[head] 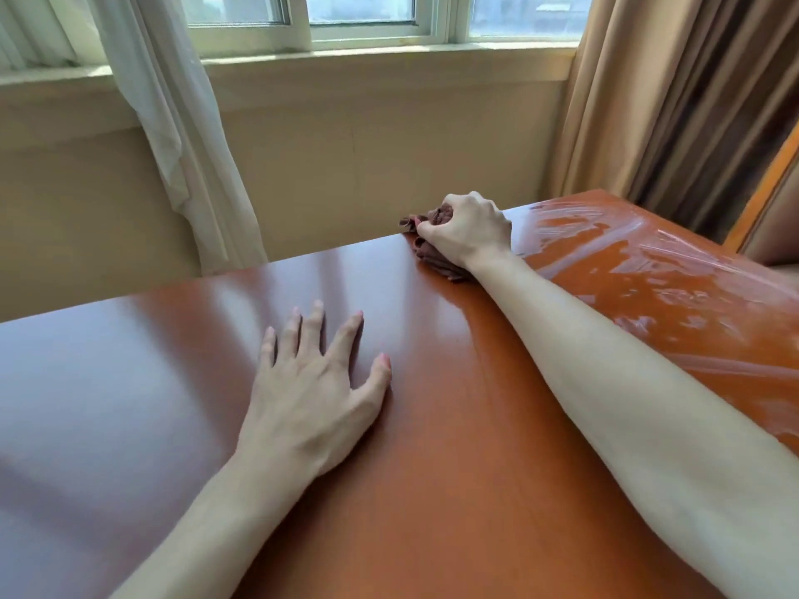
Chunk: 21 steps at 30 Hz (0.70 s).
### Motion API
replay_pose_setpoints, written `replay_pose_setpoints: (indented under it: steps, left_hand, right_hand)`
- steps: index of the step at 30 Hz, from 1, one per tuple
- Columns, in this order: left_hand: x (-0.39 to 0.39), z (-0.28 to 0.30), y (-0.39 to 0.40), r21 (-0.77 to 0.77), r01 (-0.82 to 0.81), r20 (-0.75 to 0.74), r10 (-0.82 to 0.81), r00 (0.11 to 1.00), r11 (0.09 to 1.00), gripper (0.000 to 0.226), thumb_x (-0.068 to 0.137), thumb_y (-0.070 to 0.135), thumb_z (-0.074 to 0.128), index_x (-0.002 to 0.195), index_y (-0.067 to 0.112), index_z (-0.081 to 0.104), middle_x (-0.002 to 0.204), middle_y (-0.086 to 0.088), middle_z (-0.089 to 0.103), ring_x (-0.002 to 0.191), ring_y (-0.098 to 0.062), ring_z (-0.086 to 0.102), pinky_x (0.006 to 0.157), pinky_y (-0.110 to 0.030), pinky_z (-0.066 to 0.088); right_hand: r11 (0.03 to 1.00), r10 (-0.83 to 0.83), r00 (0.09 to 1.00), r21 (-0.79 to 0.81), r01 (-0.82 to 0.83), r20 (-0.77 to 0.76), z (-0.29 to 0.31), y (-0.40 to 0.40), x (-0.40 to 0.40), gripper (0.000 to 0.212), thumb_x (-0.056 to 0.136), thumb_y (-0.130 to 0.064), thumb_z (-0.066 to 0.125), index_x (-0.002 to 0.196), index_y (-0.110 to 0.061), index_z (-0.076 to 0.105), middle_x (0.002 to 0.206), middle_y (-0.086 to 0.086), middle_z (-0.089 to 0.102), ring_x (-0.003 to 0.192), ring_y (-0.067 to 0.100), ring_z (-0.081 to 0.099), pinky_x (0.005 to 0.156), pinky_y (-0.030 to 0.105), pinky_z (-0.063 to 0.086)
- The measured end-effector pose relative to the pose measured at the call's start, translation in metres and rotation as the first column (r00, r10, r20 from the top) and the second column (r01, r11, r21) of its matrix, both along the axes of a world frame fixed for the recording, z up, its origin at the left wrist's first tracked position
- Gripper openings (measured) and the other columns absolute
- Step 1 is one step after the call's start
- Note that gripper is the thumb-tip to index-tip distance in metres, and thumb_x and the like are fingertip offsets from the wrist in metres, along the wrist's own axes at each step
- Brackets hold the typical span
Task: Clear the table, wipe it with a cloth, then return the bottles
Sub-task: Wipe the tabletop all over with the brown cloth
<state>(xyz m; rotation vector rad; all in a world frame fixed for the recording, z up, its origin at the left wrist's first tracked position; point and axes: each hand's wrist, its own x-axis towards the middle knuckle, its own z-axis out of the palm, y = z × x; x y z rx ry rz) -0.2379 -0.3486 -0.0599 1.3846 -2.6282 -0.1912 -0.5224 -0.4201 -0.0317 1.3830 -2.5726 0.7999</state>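
Clutching a bunched brown cloth (432, 246), our right hand (469, 231) has its fingers curled tight round it at the far edge of the orange table (454, 447), arm stretched long. Wet streaks shine to the right. We judge firm, overlapping strokes leftward will serve best. Our left hand (315, 382) lies flat, fingers spread, bracing near the middle. No bottles are in view.
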Motion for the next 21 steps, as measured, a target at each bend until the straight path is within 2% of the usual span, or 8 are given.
replay_pose_setpoints:
  steps: [3,6,8,12,16,21]
  left_hand:
    - [-0.001,0.004,0.001,-0.009,-0.024,-0.004,0.024,1.000,1.000,0.076,0.086,0.072,0.010,0.157,0.045,0.010,0.168,0.000,0.004,0.155,-0.019,-0.003,0.125,-0.041,-0.003]
    - [0.001,0.007,0.004,0.006,-0.023,-0.005,0.023,1.000,1.000,0.075,0.087,0.072,0.013,0.156,0.044,0.015,0.168,-0.001,0.008,0.155,-0.020,0.000,0.125,-0.042,-0.001]
    - [0.002,0.011,0.007,0.026,-0.024,-0.010,0.025,1.000,0.999,0.076,0.086,0.072,0.015,0.156,0.043,0.018,0.167,-0.002,0.011,0.155,-0.022,0.002,0.125,-0.044,0.002]
    - [0.002,0.012,0.009,0.050,-0.014,-0.016,0.015,1.000,0.999,0.076,0.087,0.071,0.017,0.156,0.041,0.024,0.166,-0.007,0.016,0.154,-0.026,0.008,0.124,-0.047,0.007]
    - [0.003,0.009,0.006,0.026,-0.003,-0.017,0.003,1.000,1.000,0.068,0.095,0.068,0.028,0.156,0.037,0.029,0.165,-0.011,0.021,0.152,-0.031,0.015,0.123,-0.048,0.009]
    - [0.004,0.008,0.003,0.031,-0.001,-0.009,0.001,1.000,1.000,0.071,0.093,0.068,0.026,0.155,0.035,0.030,0.164,-0.013,0.022,0.152,-0.032,0.016,0.123,-0.049,0.009]
  right_hand:
    - [1.000,0.012,0.999,-0.003,-0.012,0.036,0.004,-0.027,-0.017,0.048,0.075,-0.076,0.065,0.089,-0.030,0.064,0.108,0.004,0.064,0.112,0.033,0.060,0.081,0.036,0.041]
    - [0.999,0.041,0.997,0.020,-0.043,0.062,0.007,-0.011,-0.010,0.052,0.075,-0.076,0.065,0.096,-0.027,0.066,0.106,0.004,0.060,0.113,0.033,0.058,0.086,0.038,0.044]
    - [0.996,0.079,0.994,0.025,-0.081,0.071,0.010,0.023,0.007,0.049,0.076,-0.071,0.063,0.099,-0.027,0.067,0.102,0.002,0.055,0.113,0.032,0.057,0.087,0.039,0.045]
    - [0.990,0.136,0.989,0.029,-0.138,0.063,0.005,0.114,0.056,0.043,0.077,-0.063,0.063,0.098,-0.026,0.067,0.101,0.002,0.057,0.107,0.030,0.058,0.082,0.037,0.046]
    - [0.985,0.171,0.985,0.008,-0.172,0.027,0.000,0.214,0.109,0.041,0.077,-0.064,0.059,0.093,-0.027,0.063,0.097,-0.002,0.056,0.104,0.025,0.056,0.079,0.037,0.048]
    - [0.966,0.260,0.966,-0.013,-0.260,-0.012,-0.003,0.296,0.155,0.041,0.076,-0.068,0.055,0.092,-0.032,0.063,0.092,-0.011,0.051,0.097,0.014,0.052,0.076,0.033,0.046]
